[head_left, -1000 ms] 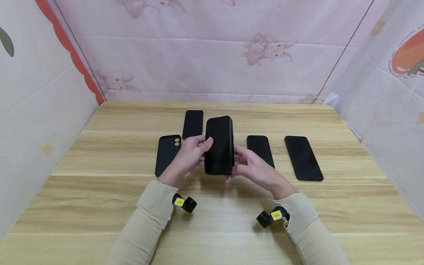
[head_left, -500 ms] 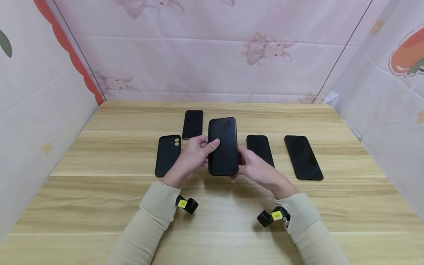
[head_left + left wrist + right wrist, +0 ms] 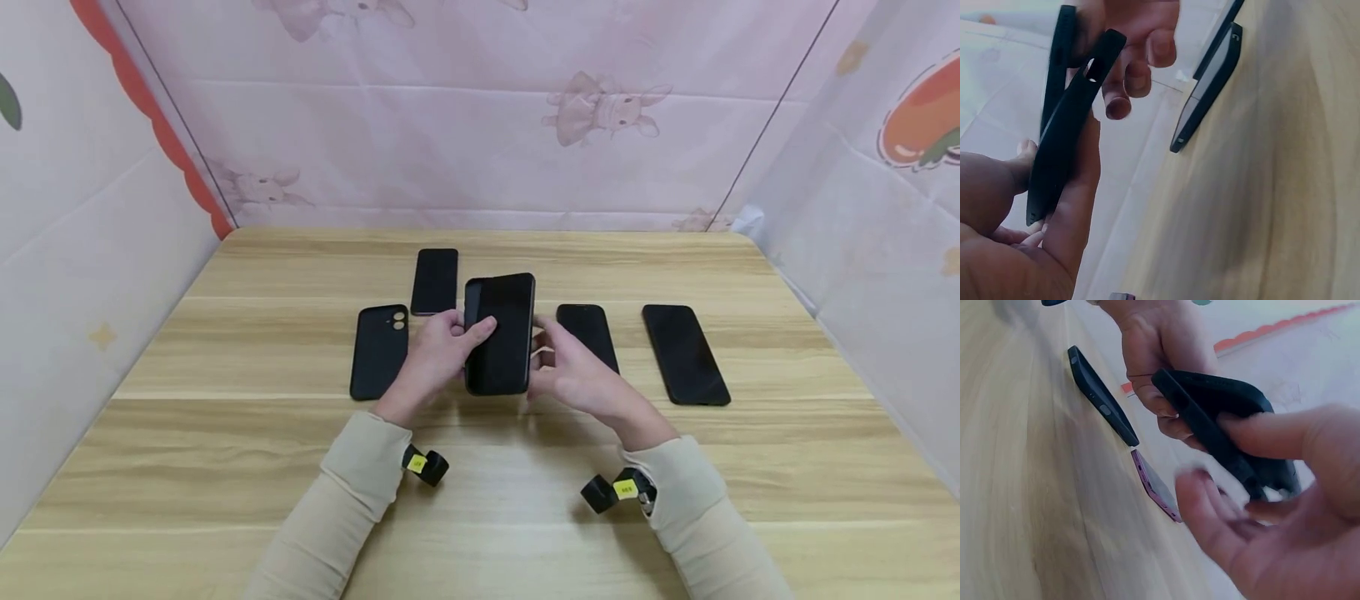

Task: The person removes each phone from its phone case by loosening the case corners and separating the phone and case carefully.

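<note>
A black phone (image 3: 507, 333) sits askew in a black phone case (image 3: 474, 304), held above the table. In the head view a strip of the case's inside shows along its left side. My left hand (image 3: 438, 346) grips both, thumb on the phone's front and fingers behind. At the opposite edge my right hand (image 3: 570, 375) pinches the case. In the right wrist view, its thumb (image 3: 1272, 434) reaches into the gap between phone and case. The left wrist view shows the two slabs spread apart at one end, with a cut-out in the case's edge.
An empty phone case (image 3: 379, 354) with camera holes lies left of the hands. Behind it is a dark phone (image 3: 435, 281). Another phone (image 3: 587, 333) lies beyond the right hand, and a larger black slab (image 3: 686, 354) lies farther right. All rest on the wooden table (image 3: 480, 533).
The phone has gone from lying nearly flush in its case to tilted, with the case's inside showing at left. The right hand's fingers have shifted along the right edge. The tabletop items stay put.
</note>
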Available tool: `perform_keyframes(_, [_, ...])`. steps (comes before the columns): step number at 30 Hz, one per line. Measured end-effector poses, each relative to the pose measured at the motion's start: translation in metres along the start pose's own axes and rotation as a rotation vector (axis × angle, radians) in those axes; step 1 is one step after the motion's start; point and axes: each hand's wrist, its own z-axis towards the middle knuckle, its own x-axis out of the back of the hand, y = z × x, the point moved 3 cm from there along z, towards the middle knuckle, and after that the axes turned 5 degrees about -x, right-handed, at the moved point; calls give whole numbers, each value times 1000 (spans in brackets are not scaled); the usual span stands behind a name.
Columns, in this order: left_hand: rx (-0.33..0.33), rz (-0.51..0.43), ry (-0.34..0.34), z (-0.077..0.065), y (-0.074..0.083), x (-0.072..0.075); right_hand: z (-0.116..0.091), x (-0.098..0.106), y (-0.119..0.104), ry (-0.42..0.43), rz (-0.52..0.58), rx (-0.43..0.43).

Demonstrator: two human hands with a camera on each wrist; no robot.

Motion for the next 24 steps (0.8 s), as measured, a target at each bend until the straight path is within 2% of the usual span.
perform_keyframes(3, [0,18,21,1,-3,-2,-1,1,-4,106,-154,15])
perform_keyframes(6, [-6,26,32,2,-6,-3,-2,0,-7,143,-237,21])
perform_keyframes(9, [-8,29,34,3,-8,-4,-4,-1,-8,105,-198,3])
perform_keyframes(16, [-3,53,60,2,-10,-1,-5,-4,-9,-4,48,-61])
perform_keyframes(24, [-10,83,65,3,-9,-1,-4,-2,-7,7,74,-88])
